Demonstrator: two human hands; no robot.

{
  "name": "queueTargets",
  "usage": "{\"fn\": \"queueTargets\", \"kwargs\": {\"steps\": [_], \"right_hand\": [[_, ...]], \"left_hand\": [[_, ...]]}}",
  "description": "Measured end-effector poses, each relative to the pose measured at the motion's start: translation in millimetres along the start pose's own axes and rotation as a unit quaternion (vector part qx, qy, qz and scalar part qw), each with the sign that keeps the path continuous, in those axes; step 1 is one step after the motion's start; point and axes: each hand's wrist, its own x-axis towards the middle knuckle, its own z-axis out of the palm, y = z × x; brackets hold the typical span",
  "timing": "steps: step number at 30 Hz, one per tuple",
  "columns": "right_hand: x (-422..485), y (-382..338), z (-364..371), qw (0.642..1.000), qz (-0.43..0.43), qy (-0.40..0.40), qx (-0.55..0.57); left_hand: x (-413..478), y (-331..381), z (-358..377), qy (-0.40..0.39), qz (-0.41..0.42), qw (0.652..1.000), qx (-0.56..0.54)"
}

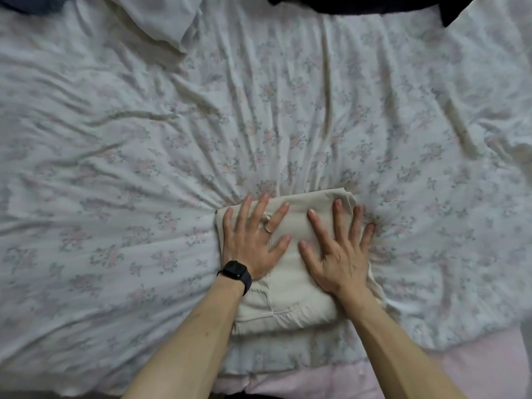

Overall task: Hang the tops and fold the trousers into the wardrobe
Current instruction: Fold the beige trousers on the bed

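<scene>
Beige folded trousers (290,298) on rumpled sheet (144,168)

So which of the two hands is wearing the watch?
The left hand: a black watch on its wrist, a ring on one finger. The right hand wears nothing. Both press flat on the folded trousers.

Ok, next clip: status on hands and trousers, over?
Left hand and right hand both flat, fingers spread, pressing the folded beige trousers. Trousers lie on the floral sheet at the near edge. Nothing in the way; wardrobe not in view.
</scene>
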Motion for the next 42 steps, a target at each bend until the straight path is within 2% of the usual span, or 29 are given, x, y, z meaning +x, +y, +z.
{"fn": "queueTargets", "kwargs": {"steps": [3, 8, 10, 13, 15, 17, 19, 20, 21, 22, 24, 26, 28, 31, 33, 34, 35, 36, 39, 42], "right_hand": [[4, 0, 7, 1.0, -0.004, 0.007, 0.003], [0, -11, -23, 0.999, 0.029, -0.042, -0.012], [-18, -23, -44, 0.995, 0.091, -0.033, 0.002], [-75, -50, -68, 0.964, 0.246, 0.058, 0.085], [-121, -68, -72, 0.895, 0.391, 0.106, 0.184], [-154, -81, -74, 0.768, 0.534, 0.073, 0.347], [-165, -88, -73, 0.624, 0.574, 0.027, 0.53], [-164, -87, -71, 0.57, 0.572, 0.005, 0.59], [-160, -85, -70, 0.555, 0.56, -0.016, 0.614], [-157, -82, -68, 0.57, 0.55, -0.023, 0.61], [-140, -74, -66, 0.63, 0.549, -0.014, 0.548], [-127, -60, -70, 0.685, 0.534, 0.022, 0.495], [-113, -42, -79, 0.714, 0.495, 0.059, 0.492], [-83, -13, -97, 0.75, 0.443, 0.073, 0.486], [-58, 4, -109, 0.787, 0.391, 0.06, 0.473], [-51, 12, -112, 0.807, 0.364, 0.055, 0.462], [-41, 16, -114, 0.831, 0.33, 0.053, 0.445], [-37, 19, -112, 0.859, 0.294, 0.048, 0.417], [-39, 13, -102, 0.946, 0.178, 0.019, 0.269], [-62, 5, -85, 0.986, 0.089, 0.015, 0.139]], "left_hand": [[6, -3, 4, -0.011, -0.006, 1.0, 0.024], [27, 11, -36, -0.059, -0.026, 0.997, 0.033], [50, 8, -55, -0.12, -0.017, 0.993, 0.007], [86, 3, -83, -0.255, -0.013, 0.964, -0.072], [102, 4, -95, -0.317, -0.072, 0.937, -0.126], [112, 7, -102, -0.371, -0.082, 0.918, -0.114], [119, 6, -102, -0.415, -0.076, 0.9, -0.109], [121, 6, -101, -0.429, -0.079, 0.892, -0.122], [122, 5, -101, -0.44, -0.088, 0.883, -0.141], [122, 6, -101, -0.445, -0.098, 0.876, -0.157], [117, 4, -103, -0.45, -0.128, 0.863, -0.19], [102, -5, -109, -0.472, -0.172, 0.824, -0.261], [77, -18, -119, -0.479, -0.218, 0.777, -0.345], [27, -28, -124, -0.421, -0.294, 0.715, -0.474], [-7, -23, -119, -0.379, -0.319, 0.666, -0.558], [-21, -15, -114, -0.362, -0.331, 0.653, -0.577], [-31, -9, -108, -0.331, -0.348, 0.655, -0.583], [-38, -2, -103, -0.294, -0.362, 0.674, -0.573], [-46, 16, -87, -0.183, -0.357, 0.764, -0.504], [-53, 27, -85, -0.103, -0.298, 0.846, -0.43]]}}
